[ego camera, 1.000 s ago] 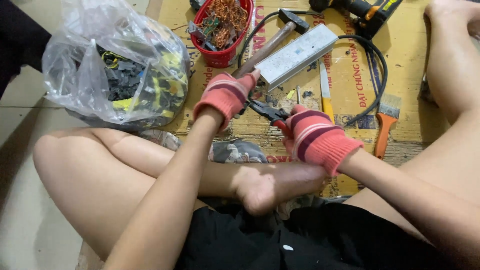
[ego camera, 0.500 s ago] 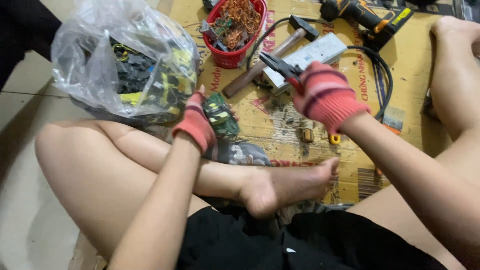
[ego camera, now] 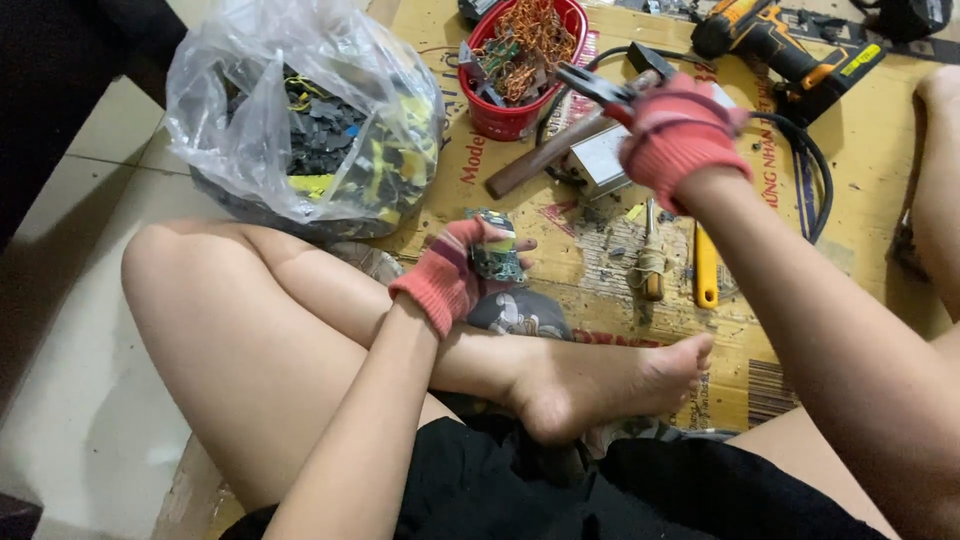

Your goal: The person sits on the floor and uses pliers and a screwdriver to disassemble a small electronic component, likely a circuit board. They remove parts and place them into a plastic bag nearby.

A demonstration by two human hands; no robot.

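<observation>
1. Red knitted, fingerless gloves cover both hands. The left hand (ego camera: pixel 455 275) is held low over the crossed legs, palm turned up, its fingers curled around a small green circuit board (ego camera: pixel 495 252) — thumb tip pressed on the board's upper edge.
2. The right hand (ego camera: pixel 675 135) is raised higher and farther out, forearm running back to the lower right. Its fingers are wrapped tight on the red handles of pliers (ego camera: pixel 592 85), whose dark nose points left toward the red basket (ego camera: pixel 505 115); whether the nose is parted I cannot tell.
3. The basket, round and plastic, holds tangled orange-copper wire and board scraps, and stands at the top centre of a flattened brown cardboard sheet (ego camera: pixel 850 200) bearing red print.
4. A clear plastic bag (ego camera: pixel 300 120) full of dark and yellow scrap parts sits to the left, on the edge of the cardboard beside pale floor tiles.
5. Under the right hand lie a wooden-handled hammer (ego camera: pixel 545 160) and a grey metal box (ego camera: pixel 600 160) — a black cable (ego camera: pixel 815 180) loops beside them.
6. A yellow-and-black power drill (ego camera: pixel 780 45) lies at the top right; a yellow-handled tool (ego camera: pixel 706 265) lies near the bare foot (ego camera: pixel 610 380).
</observation>
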